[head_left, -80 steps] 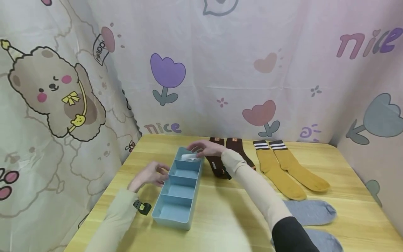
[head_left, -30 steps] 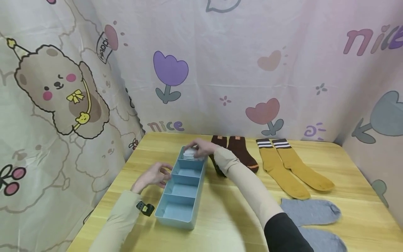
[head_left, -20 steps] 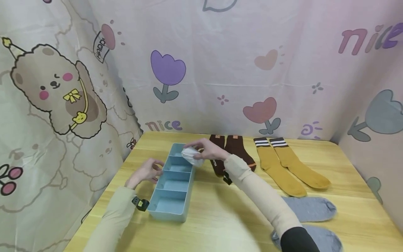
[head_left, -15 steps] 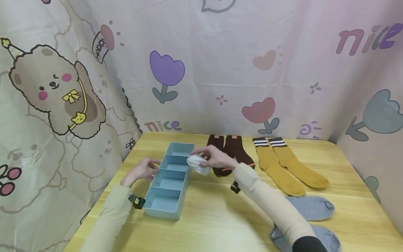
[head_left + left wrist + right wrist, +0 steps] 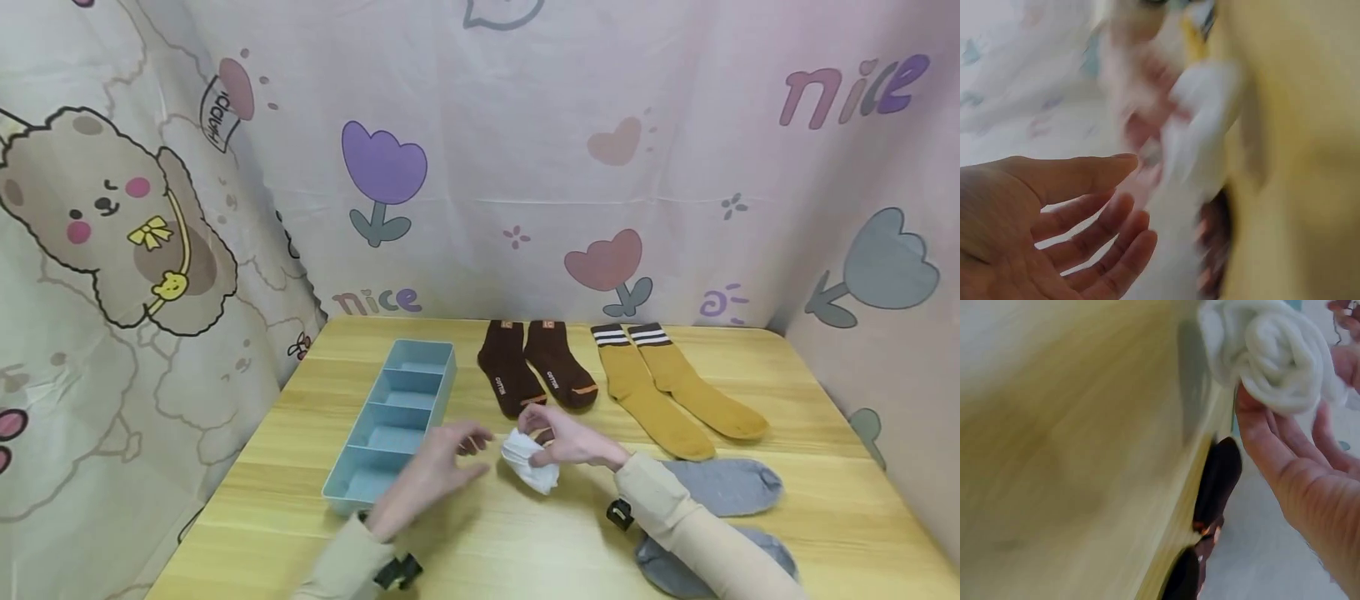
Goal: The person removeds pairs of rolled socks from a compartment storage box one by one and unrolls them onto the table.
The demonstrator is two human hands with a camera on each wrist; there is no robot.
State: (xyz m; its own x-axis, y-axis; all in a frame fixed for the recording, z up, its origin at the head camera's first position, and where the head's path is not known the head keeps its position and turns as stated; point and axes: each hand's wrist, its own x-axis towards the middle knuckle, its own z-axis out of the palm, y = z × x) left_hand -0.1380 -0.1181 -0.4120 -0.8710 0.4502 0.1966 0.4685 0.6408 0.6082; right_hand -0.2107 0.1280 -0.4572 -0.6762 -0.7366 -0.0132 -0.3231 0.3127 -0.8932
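Observation:
A rolled-up white sock bundle (image 5: pixel 530 462) is held just above the table by my right hand (image 5: pixel 572 437). In the right wrist view its coiled end (image 5: pixel 1275 356) faces the camera, with the fingers and thumb pinching it. My left hand (image 5: pixel 437 468) is to the left of the bundle, palm turned towards it, thumb and fingers apart and holding nothing. The left wrist view shows that hand (image 5: pixel 1085 219) in front of the blurred white roll (image 5: pixel 1200 125). The blue divided box (image 5: pixel 446 382) stands left of the bundle, partly hidden behind my left hand; its visible compartments hold nothing.
A pair of brown socks (image 5: pixel 504 371) lies flat behind the hands. To their right are yellow socks (image 5: pixel 652 404) with striped cuffs, then grey socks (image 5: pixel 723 486) nearer the front, partly under my right sleeve. A patterned curtain (image 5: pixel 480 167) hangs behind the wooden table (image 5: pixel 247 517).
My right hand lifted the white sock bundle out of the box's far compartment and brought it right and towards me. My left hand left the box's side and moved right, towards the bundle.

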